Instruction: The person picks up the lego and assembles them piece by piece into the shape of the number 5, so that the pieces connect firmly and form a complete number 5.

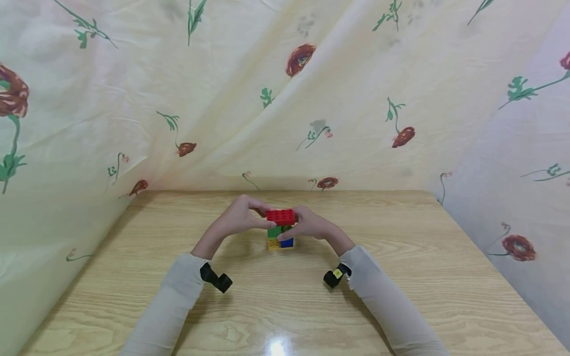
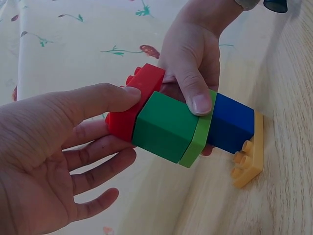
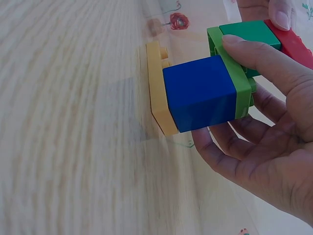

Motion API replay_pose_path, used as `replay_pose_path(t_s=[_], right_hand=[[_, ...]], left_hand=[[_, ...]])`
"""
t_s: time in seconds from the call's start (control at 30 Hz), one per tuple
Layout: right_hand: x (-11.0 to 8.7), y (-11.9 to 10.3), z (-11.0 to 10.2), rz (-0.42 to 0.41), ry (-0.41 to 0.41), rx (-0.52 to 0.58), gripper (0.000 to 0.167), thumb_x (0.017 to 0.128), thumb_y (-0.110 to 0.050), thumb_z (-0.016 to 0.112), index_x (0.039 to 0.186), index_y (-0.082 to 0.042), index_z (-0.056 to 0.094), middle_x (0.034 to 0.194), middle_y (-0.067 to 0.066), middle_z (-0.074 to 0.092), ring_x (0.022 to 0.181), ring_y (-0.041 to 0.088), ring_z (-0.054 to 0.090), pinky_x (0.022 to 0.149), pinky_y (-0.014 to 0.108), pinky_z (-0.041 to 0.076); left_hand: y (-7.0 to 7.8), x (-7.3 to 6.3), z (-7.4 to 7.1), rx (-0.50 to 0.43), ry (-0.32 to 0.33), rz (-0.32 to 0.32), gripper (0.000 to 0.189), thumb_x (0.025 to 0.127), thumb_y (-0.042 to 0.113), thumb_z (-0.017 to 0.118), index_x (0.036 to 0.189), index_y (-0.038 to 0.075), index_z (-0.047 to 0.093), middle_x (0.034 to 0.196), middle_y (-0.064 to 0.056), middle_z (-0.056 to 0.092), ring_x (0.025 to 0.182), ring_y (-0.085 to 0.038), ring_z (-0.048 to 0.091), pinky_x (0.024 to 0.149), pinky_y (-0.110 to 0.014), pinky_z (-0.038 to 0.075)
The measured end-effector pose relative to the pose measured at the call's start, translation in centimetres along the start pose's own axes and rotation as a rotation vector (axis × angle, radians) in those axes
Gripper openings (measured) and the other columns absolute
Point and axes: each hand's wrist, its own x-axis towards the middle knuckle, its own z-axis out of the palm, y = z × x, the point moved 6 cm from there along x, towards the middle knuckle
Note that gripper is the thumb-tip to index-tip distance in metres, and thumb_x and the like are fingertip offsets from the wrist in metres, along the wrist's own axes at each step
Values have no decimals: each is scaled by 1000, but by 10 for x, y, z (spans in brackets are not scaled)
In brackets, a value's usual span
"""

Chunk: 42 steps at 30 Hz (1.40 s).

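A small tower of toy building bricks stands on the table. At its base lies an orange-yellow plate (image 3: 157, 93), with a blue block (image 3: 200, 95) on one end of it. Over the blue block sits a light green plate (image 2: 196, 142), and on that a darker green block (image 2: 166, 127) towards the left. A red brick (image 1: 280, 217) with studs is at the top. My left hand (image 1: 238, 217) pinches the red brick between thumb and fingers. With its thumb on the light green plate, my right hand (image 1: 313, 226) grips the tower's middle; some of its fingers are hidden behind.
The tower is on a wood-grain table (image 1: 276, 291). Behind the table and along both sides hangs a pale cloth (image 1: 231, 99) with printed red flowers. A black strap with a small device (image 1: 215, 278) is on the left wrist, and another camera (image 1: 336, 276) is on the right.
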Motion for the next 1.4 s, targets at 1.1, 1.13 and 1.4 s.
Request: replay_pose_path(t_s=[1.1, 1.13, 1.4], right_hand=[[3, 1, -1, -3, -3, -5, 42, 85, -5, 81, 124, 1, 66, 111, 8, 74, 90, 15, 65, 87, 32, 56], [3, 1, -1, -1, -2, -5, 42, 85, -4, 81, 124, 1, 66, 112, 8, 74, 90, 15, 66, 87, 32, 56], [2, -1, -1, -11, -8, 21, 41, 85, -3, 80, 124, 2, 66, 111, 7, 75, 89, 14, 66, 86, 32, 57]], left_hand=[[-2, 0, -2, -7, 14, -30, 31, 79, 25, 89, 108, 14, 81, 95, 1, 79, 96, -18, 67, 79, -34, 53], [-2, 0, -2, -9, 13, -32, 32, 79, 25, 89, 108, 14, 81, 96, 0, 79, 96, -19, 67, 79, -34, 53], [-1, 0, -1, -31, 2, -40, 32, 80, 26, 89, 108, 12, 81, 100, -3, 79, 95, -19, 67, 79, -34, 53]])
